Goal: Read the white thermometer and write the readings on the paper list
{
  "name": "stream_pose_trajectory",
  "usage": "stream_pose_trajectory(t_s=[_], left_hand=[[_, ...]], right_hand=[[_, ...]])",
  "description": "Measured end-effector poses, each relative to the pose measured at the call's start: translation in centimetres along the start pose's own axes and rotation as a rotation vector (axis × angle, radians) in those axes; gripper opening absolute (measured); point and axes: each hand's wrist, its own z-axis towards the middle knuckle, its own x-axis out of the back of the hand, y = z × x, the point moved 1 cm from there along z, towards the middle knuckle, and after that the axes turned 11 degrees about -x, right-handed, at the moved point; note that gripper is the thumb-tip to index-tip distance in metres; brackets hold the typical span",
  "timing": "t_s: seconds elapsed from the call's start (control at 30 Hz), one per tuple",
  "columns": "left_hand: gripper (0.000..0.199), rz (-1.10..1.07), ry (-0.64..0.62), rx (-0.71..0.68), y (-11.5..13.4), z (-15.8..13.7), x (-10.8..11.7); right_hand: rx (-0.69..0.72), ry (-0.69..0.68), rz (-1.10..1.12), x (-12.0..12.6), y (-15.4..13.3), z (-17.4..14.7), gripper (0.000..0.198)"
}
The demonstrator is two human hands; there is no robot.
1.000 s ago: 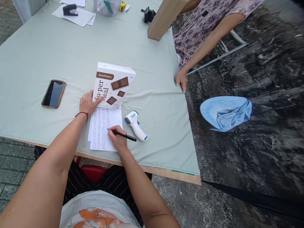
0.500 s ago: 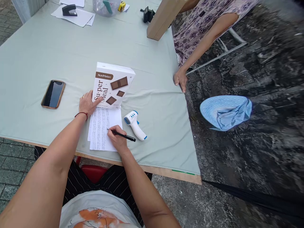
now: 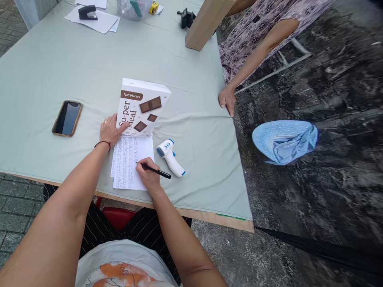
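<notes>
Black pen [image 3: 158,172] is held in my right hand [image 3: 148,175], its tip touching a sheet of paper [image 3: 143,149] covered with rows of small handwriting. A second sheet peeks out beneath at the left. Across the top of the sheets sits a white NutriMotion box [image 3: 143,107] with brown pictures on it. My left hand [image 3: 111,129] grips its lower left edge, thumb over the front and fingers along the side. Right of the papers, close to the pen, lies a white and blue infrared thermometer [image 3: 170,157].
A phone [image 3: 67,118] lies to the left on the cloth-covered table [image 3: 60,67]. Far back are a stapler [image 3: 87,12] on papers, a clear tub [image 3: 134,8] and a cardboard box [image 3: 203,28]. Another person's hand [image 3: 228,99] rests on the right edge. A blue hat [image 3: 284,141] lies beyond.
The pen tip and my right hand have shifted very slightly to the right. My left hand and the box stay where they were.
</notes>
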Motion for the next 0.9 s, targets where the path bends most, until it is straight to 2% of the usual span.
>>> stream_pose_trajectory(t_s=[0.37, 0.57, 0.9], left_hand=[[0.054, -0.003, 0.005, -0.007, -0.11, 0.01, -0.08], [0.054, -0.006, 0.005, -0.003, -0.04, -0.01, 0.01], [0.053, -0.002, 0.007, -0.007, 0.01, -0.03, 0.01]], right_hand=[[0.014, -0.009, -0.009, 0.11, -0.11, 0.07, 0.015], [-0.013, 0.041, 0.010, 0.16, 0.26, 0.01, 0.016], [-0.021, 0.018, 0.002, 0.24, 0.19, -0.01, 0.015]])
